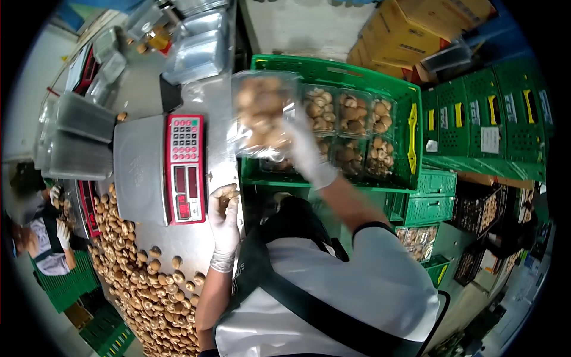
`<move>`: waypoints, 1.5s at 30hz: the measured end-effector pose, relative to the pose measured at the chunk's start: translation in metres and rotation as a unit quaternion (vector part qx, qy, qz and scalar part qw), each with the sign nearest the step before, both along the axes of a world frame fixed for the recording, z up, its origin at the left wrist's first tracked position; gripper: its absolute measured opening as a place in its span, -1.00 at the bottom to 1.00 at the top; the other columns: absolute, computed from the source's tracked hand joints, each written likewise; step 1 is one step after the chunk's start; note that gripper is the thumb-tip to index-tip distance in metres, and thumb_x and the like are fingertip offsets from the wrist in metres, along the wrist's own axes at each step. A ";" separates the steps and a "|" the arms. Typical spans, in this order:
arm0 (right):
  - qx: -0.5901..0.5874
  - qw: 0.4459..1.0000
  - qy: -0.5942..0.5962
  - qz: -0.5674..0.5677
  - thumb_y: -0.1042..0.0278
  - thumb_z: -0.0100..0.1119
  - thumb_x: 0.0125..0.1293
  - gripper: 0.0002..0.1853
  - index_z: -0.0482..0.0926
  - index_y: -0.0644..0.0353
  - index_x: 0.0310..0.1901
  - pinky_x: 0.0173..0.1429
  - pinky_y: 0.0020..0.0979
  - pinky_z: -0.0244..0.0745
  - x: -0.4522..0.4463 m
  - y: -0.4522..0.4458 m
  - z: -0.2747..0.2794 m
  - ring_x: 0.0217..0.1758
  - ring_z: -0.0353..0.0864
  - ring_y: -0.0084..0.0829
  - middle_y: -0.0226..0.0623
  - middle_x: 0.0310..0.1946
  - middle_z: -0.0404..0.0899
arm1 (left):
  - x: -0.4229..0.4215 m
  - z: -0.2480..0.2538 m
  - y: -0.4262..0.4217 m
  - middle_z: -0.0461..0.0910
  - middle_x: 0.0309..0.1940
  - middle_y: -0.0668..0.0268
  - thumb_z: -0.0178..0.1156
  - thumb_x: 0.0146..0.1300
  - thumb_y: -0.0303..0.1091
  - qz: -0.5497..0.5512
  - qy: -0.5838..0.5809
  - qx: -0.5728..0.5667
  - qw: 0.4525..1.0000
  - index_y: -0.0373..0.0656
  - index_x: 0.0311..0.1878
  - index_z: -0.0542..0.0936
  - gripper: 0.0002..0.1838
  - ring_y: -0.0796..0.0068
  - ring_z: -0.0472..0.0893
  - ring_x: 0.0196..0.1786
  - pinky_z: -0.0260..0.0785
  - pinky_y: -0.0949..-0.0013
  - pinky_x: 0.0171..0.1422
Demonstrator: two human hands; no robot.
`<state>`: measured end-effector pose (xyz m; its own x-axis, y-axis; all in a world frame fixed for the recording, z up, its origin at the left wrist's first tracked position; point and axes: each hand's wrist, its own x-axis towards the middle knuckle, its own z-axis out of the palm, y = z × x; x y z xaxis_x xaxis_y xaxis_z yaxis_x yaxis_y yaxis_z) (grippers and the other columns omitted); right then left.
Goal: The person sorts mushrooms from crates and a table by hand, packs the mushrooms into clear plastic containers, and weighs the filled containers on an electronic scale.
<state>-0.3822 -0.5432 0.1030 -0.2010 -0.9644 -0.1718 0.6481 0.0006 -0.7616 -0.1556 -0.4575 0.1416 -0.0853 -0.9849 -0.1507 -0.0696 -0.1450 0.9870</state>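
Note:
My right hand (308, 149), in a white glove and blurred by motion, grips the right side of a clear plastic tray of mushrooms (262, 113) between the scale and the green crate. Over the table's edge, my gloved left hand (224, 223) has its fingers pinched round a small mushroom (231, 195). The red and grey scale (185, 169) stands just left of both hands. Packed mushroom trays (355, 113) sit in rows inside the green crate (339, 70).
Loose mushrooms (154, 303) cover the near part of the metal table (140, 98). Stacked clear containers (80, 140) stand left of the scale, more (199, 47) at the back. Another person (47, 238) works at far left. Green crates (485, 119) and cardboard boxes (410, 33) are at right.

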 end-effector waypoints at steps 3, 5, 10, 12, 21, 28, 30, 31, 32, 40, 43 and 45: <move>0.056 0.824 0.546 -0.138 0.36 0.23 0.30 -0.21 0.07 0.20 0.50 0.35 -0.31 0.35 -0.154 0.024 -0.018 0.30 0.42 -0.36 -0.16 0.35 0.31 | 0.016 -0.003 0.008 0.55 0.08 0.24 0.04 0.47 -0.45 -0.020 -0.046 -0.006 0.999 -0.26 0.24 0.42 -0.68 0.47 0.55 0.07 0.35 0.38 0.27; 0.074 0.744 0.625 -0.225 0.39 0.28 0.29 -0.14 0.02 0.18 0.54 0.42 -0.36 0.29 -0.240 0.048 -0.036 0.36 0.40 -0.34 -0.13 0.43 0.28 | 0.030 -0.017 0.020 0.55 0.09 0.24 0.02 0.47 -0.46 0.038 -0.038 -0.002 0.999 -0.27 0.30 0.40 -0.63 0.48 0.54 0.08 0.37 0.37 0.27; 0.317 0.689 0.651 0.038 -0.14 0.22 0.30 -0.16 0.14 -0.04 0.52 0.51 -0.25 0.13 -0.391 0.106 -0.148 0.48 0.26 -0.12 -0.11 0.42 0.31 | 0.068 -0.047 0.057 0.54 0.08 0.24 0.01 0.46 -0.51 0.107 -0.014 0.099 0.989 -0.28 0.29 0.41 -0.64 0.47 0.53 0.07 0.37 0.39 0.27; 0.348 0.458 0.818 0.006 -0.19 0.25 0.23 -0.08 0.06 -0.12 0.54 0.52 0.11 0.01 -0.340 0.118 -0.146 0.55 0.08 -0.02 -0.14 0.51 0.12 | 0.080 -0.056 0.071 0.54 0.08 0.24 0.01 0.45 -0.53 0.113 -0.009 0.118 0.987 -0.29 0.27 0.43 -0.65 0.47 0.53 0.09 0.37 0.40 0.28; 0.180 0.520 0.835 -0.026 -0.33 0.26 0.16 -0.10 0.17 -0.30 0.50 0.48 0.41 -0.25 -0.169 0.060 -0.174 0.57 -0.13 0.22 -0.25 0.55 0.02 | 0.105 -0.061 0.132 0.51 0.12 0.20 0.01 0.46 -0.40 0.208 -0.093 0.153 0.962 -0.12 0.43 0.30 -0.52 0.41 0.55 0.05 0.44 0.32 0.19; 0.071 0.456 0.883 -0.089 0.06 0.27 0.19 -0.25 0.29 -0.07 0.44 0.37 0.26 0.15 -0.177 -0.010 -0.148 0.47 0.11 0.18 -0.10 0.48 0.16 | 0.136 -0.061 0.178 0.54 0.02 0.26 0.01 0.44 -0.50 0.331 -0.087 0.125 0.931 -0.26 0.35 0.37 -0.58 0.49 0.52 0.04 0.37 0.41 0.25; -0.084 0.532 0.831 -0.136 0.17 0.23 0.25 -0.31 0.32 0.10 0.41 0.45 0.16 0.10 -0.131 -0.065 -0.131 0.46 0.15 0.18 0.03 0.44 0.19 | 0.139 -0.066 0.195 0.57 0.06 0.17 0.01 0.45 -0.50 0.385 -0.040 0.124 0.914 -0.31 0.29 0.40 -0.62 0.44 0.56 0.08 0.39 0.38 0.26; -0.150 0.607 0.772 -0.113 0.28 0.16 0.32 -0.39 0.33 0.21 0.40 0.51 0.05 0.05 -0.070 -0.086 -0.084 0.46 0.17 0.14 0.11 0.41 0.22 | 0.138 -0.063 0.201 0.58 0.08 0.14 0.01 0.45 -0.50 0.400 -0.032 0.130 0.907 -0.32 0.28 0.40 -0.63 0.42 0.57 0.10 0.40 0.38 0.26; -0.192 0.636 0.744 -0.074 0.34 0.09 0.38 -0.44 0.32 0.21 0.40 0.52 -0.04 0.06 -0.020 -0.111 -0.057 0.47 0.19 0.07 0.09 0.40 0.24 | 0.138 -0.062 0.208 0.59 0.09 0.12 0.01 0.46 -0.49 0.415 -0.022 0.137 0.899 -0.33 0.27 0.41 -0.65 0.41 0.57 0.11 0.41 0.37 0.26; -0.624 0.642 0.436 0.088 0.44 0.11 0.39 -0.66 0.59 0.17 0.17 0.36 -0.34 0.34 0.368 -0.202 0.163 0.24 0.53 -0.27 -0.22 0.12 0.61 | 0.129 -0.061 0.250 0.63 0.01 0.12 0.09 0.37 -0.49 0.477 -0.181 0.168 0.844 -0.29 0.09 0.58 -0.73 0.30 0.61 0.08 0.41 0.34 0.23; -0.664 0.608 0.434 0.047 0.28 0.09 0.44 -0.66 0.56 0.17 0.18 0.31 -0.33 0.36 0.465 -0.246 0.201 0.23 0.53 -0.17 -0.12 0.11 0.59 | 0.127 -0.087 0.256 0.60 -0.07 0.07 0.11 0.30 -0.51 0.574 -0.242 0.116 0.774 -0.28 0.05 0.59 -0.73 0.12 0.59 0.03 0.41 0.24 0.20; -0.635 0.609 0.470 0.071 0.48 0.13 0.35 -0.72 0.58 0.29 0.07 0.37 -0.23 0.32 0.492 -0.242 0.218 0.22 0.52 -0.14 -0.09 0.04 0.61 | 0.131 -0.085 0.255 0.58 -0.05 0.05 0.08 0.31 -0.52 0.578 -0.280 0.118 0.758 -0.30 0.07 0.57 -0.72 0.09 0.57 0.04 0.39 0.21 0.22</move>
<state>0.1095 -0.7847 0.3205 0.4670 -0.2193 0.8567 -0.0130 -0.9704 -0.2413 -0.0243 -0.2027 0.0564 0.9556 -0.2931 -0.0288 -0.1592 -0.5964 0.7868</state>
